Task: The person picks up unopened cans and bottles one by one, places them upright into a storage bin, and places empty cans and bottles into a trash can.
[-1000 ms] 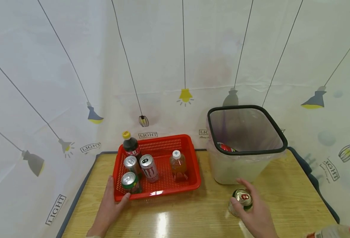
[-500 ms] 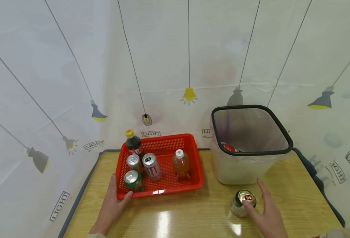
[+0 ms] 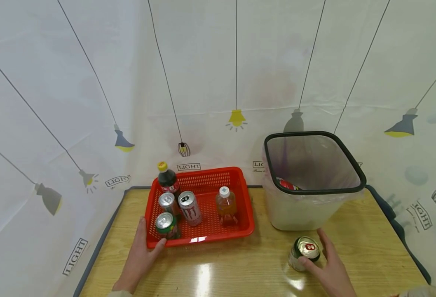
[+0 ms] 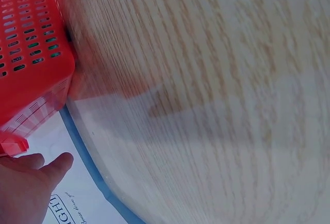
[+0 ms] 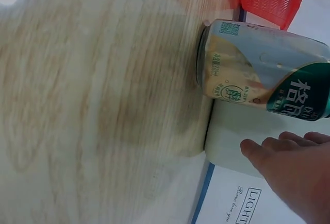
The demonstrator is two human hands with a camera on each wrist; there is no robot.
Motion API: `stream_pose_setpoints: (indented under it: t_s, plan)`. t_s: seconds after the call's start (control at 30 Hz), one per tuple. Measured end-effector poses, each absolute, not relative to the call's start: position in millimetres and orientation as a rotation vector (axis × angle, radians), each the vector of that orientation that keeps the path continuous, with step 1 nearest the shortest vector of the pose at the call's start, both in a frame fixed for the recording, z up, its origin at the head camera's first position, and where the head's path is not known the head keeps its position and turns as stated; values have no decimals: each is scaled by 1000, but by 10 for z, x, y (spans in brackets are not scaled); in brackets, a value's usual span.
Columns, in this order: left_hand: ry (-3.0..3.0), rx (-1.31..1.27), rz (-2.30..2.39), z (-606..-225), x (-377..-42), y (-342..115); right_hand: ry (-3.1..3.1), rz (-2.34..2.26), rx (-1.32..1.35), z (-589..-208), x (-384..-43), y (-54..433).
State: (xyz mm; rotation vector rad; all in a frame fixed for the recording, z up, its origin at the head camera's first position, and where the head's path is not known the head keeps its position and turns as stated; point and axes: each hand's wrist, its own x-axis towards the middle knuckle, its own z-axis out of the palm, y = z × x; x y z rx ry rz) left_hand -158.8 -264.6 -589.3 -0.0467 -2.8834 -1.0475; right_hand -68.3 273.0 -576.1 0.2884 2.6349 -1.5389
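A green and pale drink can (image 3: 303, 253) with a gold top stands upright on the table at the front right. My right hand (image 3: 331, 264) is beside it, fingers spread, the thumb close to the can's near side; in the right wrist view a gap shows between the hand (image 5: 294, 167) and the can (image 5: 265, 69). At the left, my left hand (image 3: 138, 253) rests at the front left corner of the red basket (image 3: 218, 237), thumb at the front rim and fingers along the left side. The left wrist view shows this hand (image 4: 31, 183) beside the basket corner (image 4: 36, 87), fingers extended.
Inside the basket are several cans, including a pink-and-white can (image 3: 190, 209), a yellow-capped cola bottle (image 3: 168, 179) and a white-capped bottle (image 3: 226, 204). Behind the can stands a black-rimmed bin (image 3: 296, 214) with a red item inside. A red-capped bottle (image 3: 425, 292) is cut off at lower right.
My right hand's fingers have come away from around the can and spread to its right. The can still stands on the table. My left hand stays at the basket; the head view has shifted slightly.
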Motion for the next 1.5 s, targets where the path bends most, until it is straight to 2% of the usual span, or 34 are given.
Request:
stream_pose_setpoints:
  t_s: [0.33, 1.5]
  plan:
    - [-2902, -32, -1053, -5883, -1591, -2643, 2717, -1514, 232, -5879, -724, 2672]
    - [-2915, -9, -1060, -5880, -1597, -2641, 2756, -1568, 464, -6019, -837, 2491]
